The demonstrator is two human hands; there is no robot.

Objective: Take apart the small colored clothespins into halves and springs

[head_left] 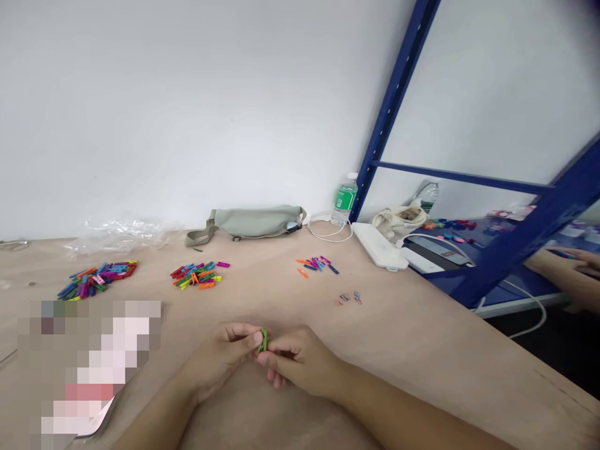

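Between my two hands, low in the middle of the view, is a small green clothespin with a bit of metal showing at its lower part. My left hand pinches it between thumb and fingers from the left. From the right, the thumb and fingertips of my right hand close on its lower end. Beyond my hands lie a pile of colored clothespins, a larger pile farther left and a small group of colored pieces to the right. Several tiny metal pieces lie nearer.
A grey-green pouch, clear plastic wrap and a water bottle stand along the wall. A white case lies beside the blue metal frame. Another person's hand shows at the right. A blurred-out flat object lies left.
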